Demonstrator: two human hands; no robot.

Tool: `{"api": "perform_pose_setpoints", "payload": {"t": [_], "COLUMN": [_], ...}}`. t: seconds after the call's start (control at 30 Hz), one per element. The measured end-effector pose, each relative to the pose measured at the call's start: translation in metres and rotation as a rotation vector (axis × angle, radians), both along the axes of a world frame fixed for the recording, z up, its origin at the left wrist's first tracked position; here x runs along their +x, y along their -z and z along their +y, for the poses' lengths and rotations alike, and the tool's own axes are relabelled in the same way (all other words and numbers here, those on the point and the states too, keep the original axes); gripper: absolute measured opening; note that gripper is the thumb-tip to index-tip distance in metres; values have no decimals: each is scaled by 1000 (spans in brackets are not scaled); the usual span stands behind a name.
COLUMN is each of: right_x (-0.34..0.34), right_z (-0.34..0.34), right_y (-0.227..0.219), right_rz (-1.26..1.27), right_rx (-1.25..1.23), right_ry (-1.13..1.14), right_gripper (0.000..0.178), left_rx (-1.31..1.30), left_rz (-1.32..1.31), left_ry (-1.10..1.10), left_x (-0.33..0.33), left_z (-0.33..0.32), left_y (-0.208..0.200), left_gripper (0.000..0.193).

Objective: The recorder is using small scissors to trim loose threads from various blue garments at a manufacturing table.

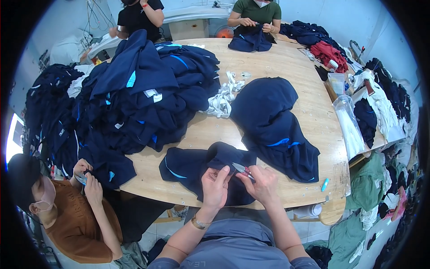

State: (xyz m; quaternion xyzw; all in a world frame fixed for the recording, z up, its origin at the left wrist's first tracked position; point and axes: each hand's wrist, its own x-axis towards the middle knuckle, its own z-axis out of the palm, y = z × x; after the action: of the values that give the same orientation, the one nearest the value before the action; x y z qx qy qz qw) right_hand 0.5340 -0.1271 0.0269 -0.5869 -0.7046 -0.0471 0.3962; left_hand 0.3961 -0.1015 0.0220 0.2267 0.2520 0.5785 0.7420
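Head view: your left hand point(214, 184) is nearly closed, thumb and fingers pinching the navy garment point(186, 163) at the bench's near edge, while your right hand point(263, 184) curls around metal-bladed snips point(242, 169) right beside it. The pale wooden bench point(313, 94) curves away, a big heap of navy garments point(134, 98) to the left, white strips point(220, 104) mid-bench, another navy garment point(273, 112) to your right. Three co-workers ring it; clothes pile point(365, 181) up along the right side, under pale blue walls point(304, 11).
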Motion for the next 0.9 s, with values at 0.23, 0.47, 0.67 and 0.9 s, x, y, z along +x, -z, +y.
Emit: {"api": "perform_pose_setpoints", "payload": {"t": [0.23,0.47,0.67,0.9], "right_x": [-8,-5,-5,-8], "right_z": [-3,-6,-3,0], "right_y": [1,2,4,1], "right_rz": [350,319,166,157], "right_rx": [-100,-125,-56,-44], "right_ry": [11,-19,-31,-28], "right_gripper": [29,30,31,28], "left_rx": [-3,-16,-6,10], "left_rz": [-51,-69,-66,-47], "left_ry": [20,9,10,-5], "left_x": [-1,-1,-1,-1], "left_z": [-1,-1,-2,-3], "left_y": [5,3,3,3], "left_gripper": [11,10,12,13]}}
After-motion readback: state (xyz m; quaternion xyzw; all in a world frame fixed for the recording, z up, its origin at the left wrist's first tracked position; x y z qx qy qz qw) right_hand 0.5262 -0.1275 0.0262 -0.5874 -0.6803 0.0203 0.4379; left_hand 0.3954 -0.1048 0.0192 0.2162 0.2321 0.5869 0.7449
